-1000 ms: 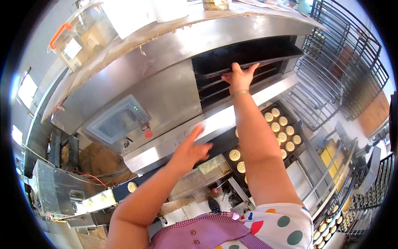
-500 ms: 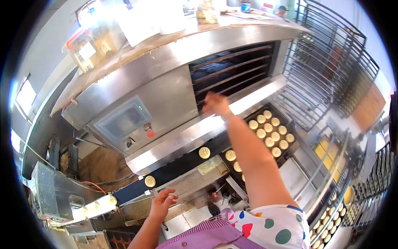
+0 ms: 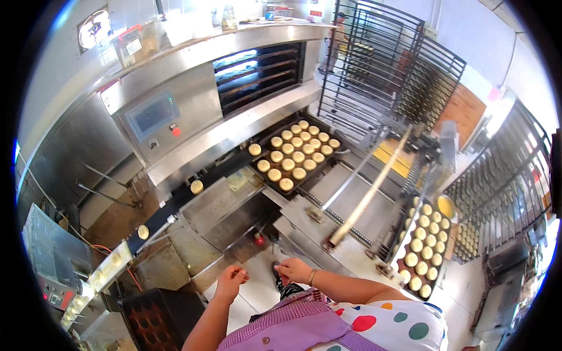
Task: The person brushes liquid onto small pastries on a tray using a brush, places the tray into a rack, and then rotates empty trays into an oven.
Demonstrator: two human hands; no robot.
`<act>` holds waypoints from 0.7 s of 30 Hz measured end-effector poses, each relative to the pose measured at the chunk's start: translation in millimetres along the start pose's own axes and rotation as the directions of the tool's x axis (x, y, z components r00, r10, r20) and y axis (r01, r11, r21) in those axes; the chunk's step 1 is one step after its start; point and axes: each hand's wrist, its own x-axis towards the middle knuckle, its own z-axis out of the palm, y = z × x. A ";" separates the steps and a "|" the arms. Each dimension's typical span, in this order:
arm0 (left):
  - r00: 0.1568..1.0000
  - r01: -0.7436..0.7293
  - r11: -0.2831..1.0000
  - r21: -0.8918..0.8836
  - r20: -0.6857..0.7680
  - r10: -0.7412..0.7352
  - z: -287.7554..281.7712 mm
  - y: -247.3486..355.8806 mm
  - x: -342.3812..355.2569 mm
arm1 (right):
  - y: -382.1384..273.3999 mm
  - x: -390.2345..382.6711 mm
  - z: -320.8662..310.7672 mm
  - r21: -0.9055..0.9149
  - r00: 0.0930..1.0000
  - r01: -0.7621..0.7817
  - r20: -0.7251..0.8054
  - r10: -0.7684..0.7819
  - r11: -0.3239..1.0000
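Note:
My left hand (image 3: 230, 282) is low in the middle of the view with loosely curled fingers and nothing visible in it. My right hand (image 3: 295, 271) hangs just to its right, also empty, its fingers pointing left. Neither one touches anything. Beyond them a dark belt (image 3: 171, 212) carries round, pale stamped cakes; one cake (image 3: 196, 187) lies midway and another (image 3: 254, 150) at the far end. A black baking tray (image 3: 268, 183) beside that end holds rows of similar cakes (image 3: 298, 157).
Behind the belt stands a steel machine with a screen (image 3: 153, 116), a red button (image 3: 175, 130) and dark shelves (image 3: 257, 76). Another filled tray (image 3: 400, 257) lies at right, near tall wire racks (image 3: 374, 70). A moulded dark tray (image 3: 132, 310) is at lower left.
My right hand has come back from the machine's dark shelves to beside my left hand. The view has shifted, showing the whole cake tray. Another cake is on the belt's near end.

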 end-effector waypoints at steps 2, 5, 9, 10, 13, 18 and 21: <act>0.992 0.109 0.994 0.032 -0.070 -0.106 9.2 -41.3 -39.8 | 20.4 -52.1 6.8 -0.024 0.999 -0.025 -0.041 0.024 0.999; 0.955 0.278 0.960 0.029 -0.119 -0.273 28.9 -90.8 -107.6 | 47.2 -123.7 13.3 -0.034 0.995 -0.039 -0.093 0.035 0.999; 0.922 0.385 0.905 0.180 -0.037 -0.385 77.0 -145.4 -182.4 | 102.8 -200.2 6.3 -0.153 0.988 -0.059 -0.153 0.035 0.986; 0.919 0.379 0.891 0.249 0.007 -0.393 94.8 -157.7 -195.9 | 122.6 -221.6 3.5 -0.193 0.985 -0.063 -0.172 0.029 0.979; 0.918 0.304 0.854 0.422 0.110 -0.381 154.9 -193.5 -230.1 | 182.5 -288.6 -15.4 -0.289 0.965 0.048 -0.235 -0.119 0.956; 0.916 0.082 0.850 0.520 0.297 -0.270 316.2 -236.3 -237.0 | 319.4 -455.9 -83.0 -0.037 0.842 -0.017 -0.539 -0.006 0.999; 0.880 0.010 0.862 0.507 0.405 -0.248 460.1 -200.7 -268.2 | 408.6 -572.9 -126.8 0.021 0.693 -0.065 -0.718 0.060 0.998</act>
